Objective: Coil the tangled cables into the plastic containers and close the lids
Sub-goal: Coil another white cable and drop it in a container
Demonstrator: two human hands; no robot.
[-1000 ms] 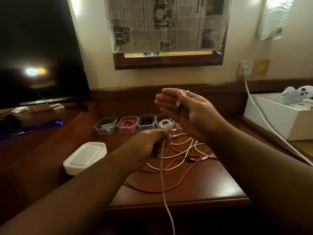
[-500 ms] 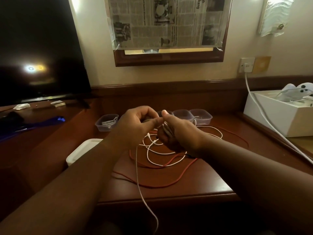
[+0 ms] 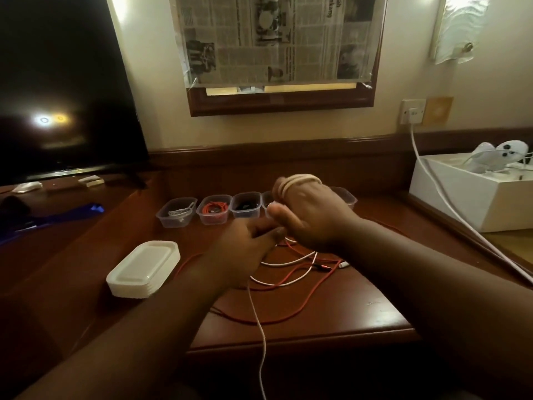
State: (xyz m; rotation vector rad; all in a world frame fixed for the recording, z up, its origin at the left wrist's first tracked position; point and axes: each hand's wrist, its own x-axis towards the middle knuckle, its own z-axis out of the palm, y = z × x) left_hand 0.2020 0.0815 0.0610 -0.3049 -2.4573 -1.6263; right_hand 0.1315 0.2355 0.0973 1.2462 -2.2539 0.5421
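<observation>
Here the thin white charging cable (image 3: 298, 180) is wound in several turns round the fingers of the right hand (image 3: 308, 217), which is curled with the loops sitting on it, raised above the dark red wooden tabletop (image 3: 346, 307). The left hand (image 3: 248, 249) is close under it; its grip seems to pinch the running strand, though the dim light leaves that uncertain. The free tail drops past the near tabletop edge and hangs below.

The cable looks light, limp and a little springy, so the turns will likely loosen if let go; best taken by pinching across the whole bundle. A long orange-red cable (image 3: 288, 320) lies tangled under the white slack and may drag along.

The row of small clear plastic containers (image 3: 215, 209) stands just behind the hands; three visibly hold coils, and those at the right end are hidden in part behind the right hand. The stack of white plastic lids (image 3: 142, 268) sits to the left, well apart from the tangle. A white box (image 3: 467, 203) bounds the right side.
</observation>
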